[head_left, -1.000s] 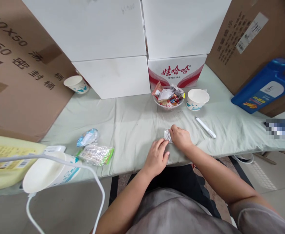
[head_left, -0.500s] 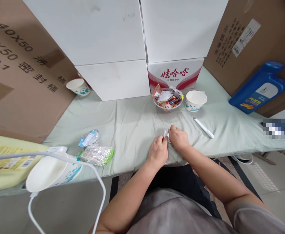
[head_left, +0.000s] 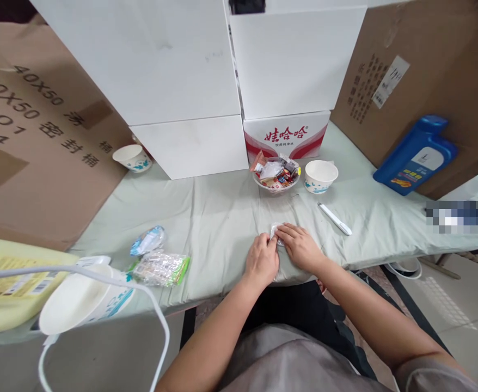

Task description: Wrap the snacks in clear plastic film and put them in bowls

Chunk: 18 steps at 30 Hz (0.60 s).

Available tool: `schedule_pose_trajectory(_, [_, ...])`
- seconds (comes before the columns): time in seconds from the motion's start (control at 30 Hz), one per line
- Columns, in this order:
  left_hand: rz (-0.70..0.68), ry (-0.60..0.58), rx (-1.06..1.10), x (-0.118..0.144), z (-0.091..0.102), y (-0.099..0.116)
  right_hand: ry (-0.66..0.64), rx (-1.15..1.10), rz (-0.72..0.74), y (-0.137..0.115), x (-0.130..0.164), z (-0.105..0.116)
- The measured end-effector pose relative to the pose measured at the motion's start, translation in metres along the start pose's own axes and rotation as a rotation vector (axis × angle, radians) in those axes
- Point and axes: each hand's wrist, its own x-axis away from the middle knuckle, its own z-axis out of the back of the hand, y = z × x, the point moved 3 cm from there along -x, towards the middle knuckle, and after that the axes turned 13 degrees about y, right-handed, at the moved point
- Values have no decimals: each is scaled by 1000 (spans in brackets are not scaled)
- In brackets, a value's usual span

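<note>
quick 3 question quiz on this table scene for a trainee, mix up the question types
1. True or false: both hands, the left hand and the right hand, are on the small clear packet.
2. Multiple choice: what lies just right of the right hand on the cloth? A) white pen B) scissors C) spoon
3. Fill in: the bowl of wrapped snacks stands beside an empty paper ____.

Key
1. True; both hands' fingers meet on the packet, which lies on the green cloth.
2. A
3. bowl; it stands to the right of the snack bowl, in front of the red and white carton.
</note>
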Motion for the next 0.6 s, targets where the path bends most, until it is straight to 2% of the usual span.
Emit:
schedule_pose_trajectory(0.1, [27, 110, 135, 5, 5, -5, -24, -14, 3, 4, 9, 0])
schedule_pose_trajectory(0.17, [52, 161, 251, 8, 9, -9, 18, -33, -1, 15, 4, 8])
schedule_pose_trajectory(0.23, [61, 171, 331, 10, 12, -11, 135, -12, -20, 35, -12, 27])
schedule_pose_trajectory(0.33, [25, 145, 327, 10, 14, -9, 386, 142, -107, 76, -52, 67])
schedule_pose_trajectory(0.4, [-12, 119, 294, 8, 14, -6, 464, 284, -202, 105, -84, 90])
schedule_pose_trajectory(0.43, [-25, 105, 283, 7, 14, -5, 440, 342, -253, 118, -98, 96])
schedule_pose_trajectory(0.5, [-40, 92, 282, 6, 14, -3, 236, 415, -349, 142, -118, 99])
schedule_pose_trajectory(0.57, [-42, 114, 321, 6, 17, -2, 57, 427, -387, 153, -125, 94])
schedule_pose_trajectory(0.6, [-42, 137, 353, 6, 19, -2, 43, 430, -385, 154, -124, 92])
